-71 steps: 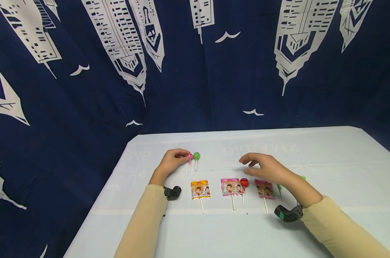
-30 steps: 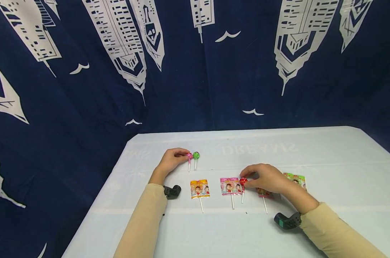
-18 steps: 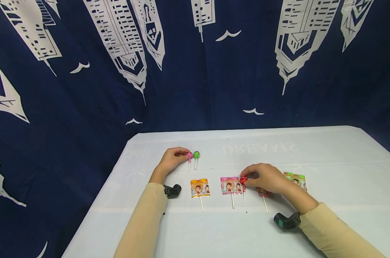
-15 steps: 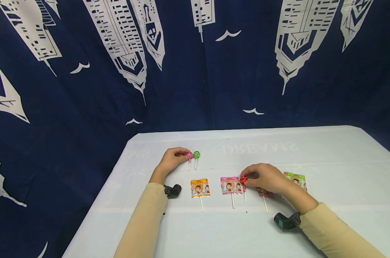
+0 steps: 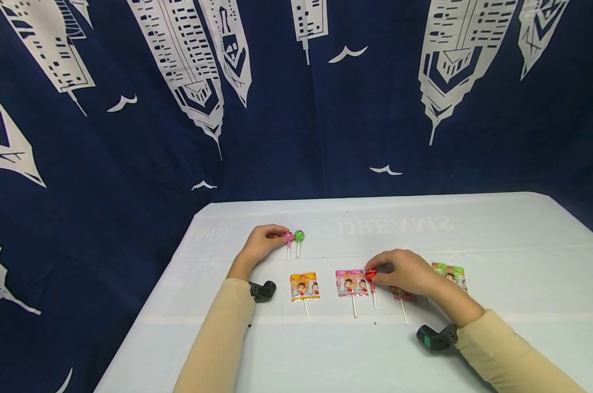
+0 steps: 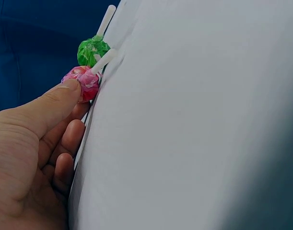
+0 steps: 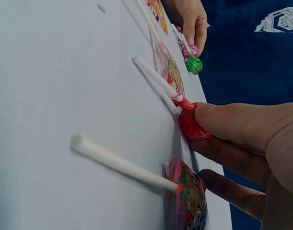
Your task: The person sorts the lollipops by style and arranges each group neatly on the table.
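My left hand (image 5: 263, 244) pinches the wrapped head of a pink lollipop (image 6: 90, 85) between thumb and fingers. Right beside it on the table lies a green round lollipop (image 6: 91, 51), their heads nearly touching. The right hand (image 5: 403, 271) grips the head of a red lollipop (image 7: 192, 123), whose white stick points toward the person. Just left of that red one is a flat lollipop in a pink packet (image 5: 349, 283). A flat lollipop in a reddish-brown packet (image 7: 192, 196) lies under the right hand's fingers, partly hidden in the head view.
A flat lollipop in a yellow-orange packet (image 5: 304, 287) lies left of the pink packet. Behind the right wrist a green packet (image 5: 450, 273) is partly covered. The white-covered table (image 5: 325, 355) ends at a dark blue printed curtain (image 5: 296, 136).
The right hand has come down toward the person onto the red lollipop and taken hold of its head. Its stick has since swung slightly right. My left hand stays in place.
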The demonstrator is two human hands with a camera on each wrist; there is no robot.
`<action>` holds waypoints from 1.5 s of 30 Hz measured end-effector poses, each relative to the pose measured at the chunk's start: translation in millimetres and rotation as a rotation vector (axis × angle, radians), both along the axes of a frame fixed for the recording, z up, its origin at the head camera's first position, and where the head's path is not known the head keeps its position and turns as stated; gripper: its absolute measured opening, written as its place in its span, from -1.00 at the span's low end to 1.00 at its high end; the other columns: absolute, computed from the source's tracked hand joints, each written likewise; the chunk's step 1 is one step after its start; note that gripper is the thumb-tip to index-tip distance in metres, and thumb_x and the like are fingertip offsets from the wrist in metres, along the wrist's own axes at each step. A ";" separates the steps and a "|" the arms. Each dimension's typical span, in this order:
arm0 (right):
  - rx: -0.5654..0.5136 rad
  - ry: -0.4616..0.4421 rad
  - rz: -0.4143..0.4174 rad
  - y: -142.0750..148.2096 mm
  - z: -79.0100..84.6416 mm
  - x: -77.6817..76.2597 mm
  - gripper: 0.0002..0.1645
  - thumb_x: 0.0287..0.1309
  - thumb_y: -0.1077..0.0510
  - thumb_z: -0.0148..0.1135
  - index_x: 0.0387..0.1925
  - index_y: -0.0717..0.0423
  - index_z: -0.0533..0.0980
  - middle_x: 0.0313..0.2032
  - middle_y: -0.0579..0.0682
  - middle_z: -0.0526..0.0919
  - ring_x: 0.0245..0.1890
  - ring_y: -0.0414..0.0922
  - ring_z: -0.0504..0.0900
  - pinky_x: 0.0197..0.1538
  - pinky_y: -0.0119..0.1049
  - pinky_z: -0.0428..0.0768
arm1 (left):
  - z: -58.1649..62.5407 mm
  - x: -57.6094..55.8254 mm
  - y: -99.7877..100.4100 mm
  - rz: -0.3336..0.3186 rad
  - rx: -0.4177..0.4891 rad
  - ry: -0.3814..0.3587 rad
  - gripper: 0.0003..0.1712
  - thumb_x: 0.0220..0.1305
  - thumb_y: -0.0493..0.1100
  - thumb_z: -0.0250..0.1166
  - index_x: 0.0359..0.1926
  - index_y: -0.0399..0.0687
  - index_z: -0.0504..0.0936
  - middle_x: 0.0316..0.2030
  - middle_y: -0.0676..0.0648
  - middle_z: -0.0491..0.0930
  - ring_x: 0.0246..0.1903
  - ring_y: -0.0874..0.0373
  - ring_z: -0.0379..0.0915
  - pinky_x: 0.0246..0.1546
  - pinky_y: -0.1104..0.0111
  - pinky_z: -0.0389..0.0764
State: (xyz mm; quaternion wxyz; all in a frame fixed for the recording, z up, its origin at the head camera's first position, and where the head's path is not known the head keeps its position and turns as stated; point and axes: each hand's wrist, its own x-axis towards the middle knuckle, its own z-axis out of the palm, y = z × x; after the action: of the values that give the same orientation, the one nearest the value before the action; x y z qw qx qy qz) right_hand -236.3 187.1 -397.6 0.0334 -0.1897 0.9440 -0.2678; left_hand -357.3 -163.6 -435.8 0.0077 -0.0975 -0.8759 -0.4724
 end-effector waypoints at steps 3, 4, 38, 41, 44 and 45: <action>0.000 -0.003 -0.003 0.2 -0.4 0.0 -0.74 0.10 0.06 0.44 -0.12 -0.20 0.71 -0.04 -0.09 0.75 0.13 0.08 0.62 0.16 0.16 0.51 | -0.7 -0.7 -0.1 -0.001 0.003 -0.007 -0.73 0.23 -0.16 0.43 -0.03 0.00 0.76 -0.13 -0.06 0.74 -0.22 0.21 0.55 -0.12 0.40 0.51; 0.002 -0.003 -0.005 0.2 -0.5 0.0 -0.74 0.10 0.06 0.44 -0.12 -0.20 0.71 -0.04 -0.08 0.75 0.13 0.09 0.62 0.16 0.17 0.51 | -0.7 -1.0 -0.1 -0.001 0.004 -0.008 -0.73 0.23 -0.16 0.43 -0.03 0.00 0.76 -0.13 -0.06 0.74 -0.22 0.21 0.55 -0.12 0.40 0.51; -0.012 0.001 0.019 -0.9 1.2 -4.8 -0.73 0.09 0.13 0.41 -0.12 -0.11 0.70 -0.10 -0.09 0.74 -0.05 -0.06 0.61 0.06 0.02 0.54 | 1.6 1.0 -0.6 0.006 0.006 0.002 -0.71 0.21 -0.17 0.44 -0.02 0.00 0.76 -0.13 -0.05 0.75 -0.23 0.21 0.56 -0.13 0.39 0.52; -0.019 -0.007 0.017 -0.2 1.4 -6.4 -0.73 0.10 0.14 0.40 -0.12 -0.10 0.69 -0.09 -0.08 0.74 -0.09 -0.09 0.60 0.02 -0.05 0.54 | 1.8 1.1 -0.5 0.006 0.000 0.001 -0.71 0.22 -0.17 0.44 -0.02 0.00 0.76 -0.13 -0.05 0.75 -0.22 0.20 0.56 -0.11 0.38 0.52; -0.029 -0.013 0.018 0.5 2.1 -7.7 -0.74 0.10 0.15 0.40 -0.12 -0.09 0.69 -0.09 -0.07 0.74 -0.11 -0.10 0.59 0.00 -0.08 0.54 | 1.8 0.9 -0.1 0.006 -0.001 -0.004 -0.72 0.22 -0.17 0.44 -0.02 0.01 0.76 -0.12 -0.05 0.75 -0.20 0.18 0.57 -0.08 0.35 0.53; -0.031 -0.011 0.018 0.7 2.4 -8.1 -0.74 0.11 0.15 0.40 -0.12 -0.09 0.69 -0.09 -0.07 0.74 -0.11 -0.10 0.59 0.00 -0.08 0.54 | 1.7 0.7 0.0 0.005 -0.001 -0.007 -0.72 0.22 -0.16 0.44 -0.02 0.02 0.76 -0.12 -0.05 0.75 -0.20 0.18 0.57 -0.07 0.35 0.53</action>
State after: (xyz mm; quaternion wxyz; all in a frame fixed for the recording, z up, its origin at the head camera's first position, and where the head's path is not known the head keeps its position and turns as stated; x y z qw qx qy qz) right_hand -244.4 187.9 -395.2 0.0381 -0.1972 0.9378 -0.2832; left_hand -356.6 -163.6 -434.1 0.0057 -0.0935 -0.8763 -0.4725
